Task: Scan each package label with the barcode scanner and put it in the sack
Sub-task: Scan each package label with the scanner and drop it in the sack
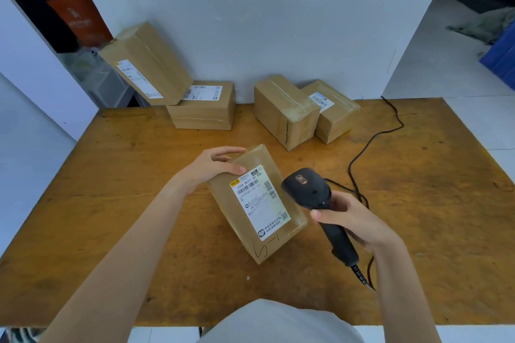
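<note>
– Right grip (354, 220): what has it got?
– Fingers and thumb curled round the handle of the black barcode scanner (309, 189). Its head sits just beside the right edge of the package (281, 175).
– And the left grip (214, 167)?
– It holds the far left corner of that package, thumb on the top face and fingers curled over the far end.
– How does the package lie?
– Tilted, in the middle of the tabletop (111, 175), between the two hands. The white label (260, 200) faces up, with a handwritten mark below it. I cannot tell whether the near end touches the wood.
– Anything behind?
– The scanner's black cable (370, 142) loops away right and off the far edge.
– Further back?
– Four brown boxes along the far edge, against the pale wall (250, 22). On the left, a flat box (203, 114) with a long box (145, 64) leaning on its top. On the right, a tall box (284, 114) touching a lower box (337, 117).
</note>
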Available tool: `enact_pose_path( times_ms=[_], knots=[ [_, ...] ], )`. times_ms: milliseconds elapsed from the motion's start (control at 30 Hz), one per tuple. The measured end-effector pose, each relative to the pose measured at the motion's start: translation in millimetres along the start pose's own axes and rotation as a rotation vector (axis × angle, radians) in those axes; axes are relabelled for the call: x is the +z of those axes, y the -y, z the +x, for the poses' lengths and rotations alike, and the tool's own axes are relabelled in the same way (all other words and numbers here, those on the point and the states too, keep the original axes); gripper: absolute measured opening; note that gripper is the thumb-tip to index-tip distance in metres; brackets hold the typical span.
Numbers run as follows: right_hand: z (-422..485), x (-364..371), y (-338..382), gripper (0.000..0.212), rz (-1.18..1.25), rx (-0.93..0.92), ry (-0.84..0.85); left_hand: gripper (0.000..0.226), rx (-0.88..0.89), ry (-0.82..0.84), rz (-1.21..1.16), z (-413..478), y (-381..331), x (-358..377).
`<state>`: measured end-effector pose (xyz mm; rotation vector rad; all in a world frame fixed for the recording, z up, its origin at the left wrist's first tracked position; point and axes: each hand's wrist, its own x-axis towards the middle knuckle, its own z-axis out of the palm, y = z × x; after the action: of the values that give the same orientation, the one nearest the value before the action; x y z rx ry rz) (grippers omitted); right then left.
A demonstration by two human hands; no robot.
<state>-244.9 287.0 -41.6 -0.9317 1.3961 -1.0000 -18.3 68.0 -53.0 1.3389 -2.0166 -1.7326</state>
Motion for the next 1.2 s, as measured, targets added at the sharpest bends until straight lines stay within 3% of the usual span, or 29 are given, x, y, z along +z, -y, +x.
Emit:
enact_pose_path(
  times_ms=[200,367,533,767,967,1067,1200],
  knots=[
    [7,32,9,0.042,-0.155,-0.142,0.149,0.066,0.005,-0.006,0.024,5,-3,0],
    [4,42,21,0.038,-0.114,-0.264,0.121,0.066,0.008,-0.011,0.032,5,0,-1],
    [-1,44,27,0.02,-0.069,-0.321,0.121,0.068,0.017,-0.007,0.043,5,0,1],
    [-1,39,21,0.046,-0.112,-0.338,0.129,0.062,0.0,-0.026,0.031,5,1,1],
    [-5,39,29,0.025,-0.089,-0.317,0.12,0.071,0.0,-0.022,0.025,3,0,1],
    [0,36,21,0.033,-0.087,-0.261,0.013,0.069,0.006,-0.014,0.017,2,0,1],
    [14,29,-2,0.043,-0.21,-0.082,-0.308,0.067,-0.003,-0.024,0.006,1,3,0]
  ],
)
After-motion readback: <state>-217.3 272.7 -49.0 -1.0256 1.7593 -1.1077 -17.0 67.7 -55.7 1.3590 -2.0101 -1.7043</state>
